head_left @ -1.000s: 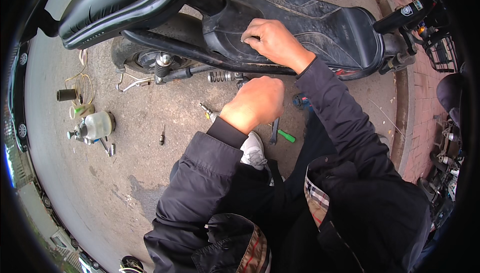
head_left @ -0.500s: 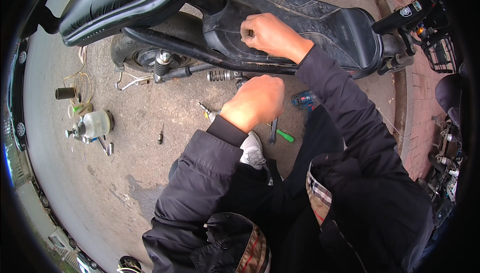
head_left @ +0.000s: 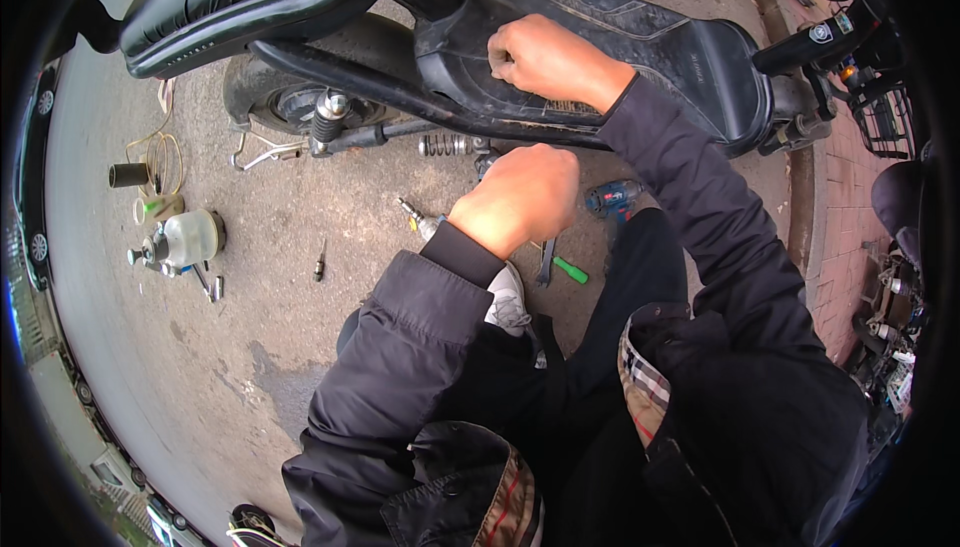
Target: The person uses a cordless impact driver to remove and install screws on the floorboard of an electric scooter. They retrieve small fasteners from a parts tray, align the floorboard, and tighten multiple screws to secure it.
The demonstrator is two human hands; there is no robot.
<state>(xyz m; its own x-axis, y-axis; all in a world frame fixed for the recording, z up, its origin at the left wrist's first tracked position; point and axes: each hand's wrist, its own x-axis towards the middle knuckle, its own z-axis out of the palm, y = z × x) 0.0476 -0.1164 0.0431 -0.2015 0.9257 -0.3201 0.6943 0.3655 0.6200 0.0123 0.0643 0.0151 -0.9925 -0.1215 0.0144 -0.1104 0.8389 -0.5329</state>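
Observation:
My right hand is closed over the side of the black scooter's floorboard, fingertips pinched together; anything between them is hidden. My left hand, also closed, is lower and toward me, beside a detached coil-spring shock absorber under the scooter's frame; what it holds, if anything, is hidden. An air tool lies partly behind my left wrist. A blue power drill is to the right, with a wrench and a green-handled screwdriver below on the pavement.
At left lie a translucent pot tool, a dark cylinder, coiled hose and small tools. A curb and brick sidewalk with other two-wheelers are at right; parked cars line the far left.
My right hand has moved a little upward, its fingers curling tighter. My left hand has shifted very slightly up and right. The whole view has moved slightly.

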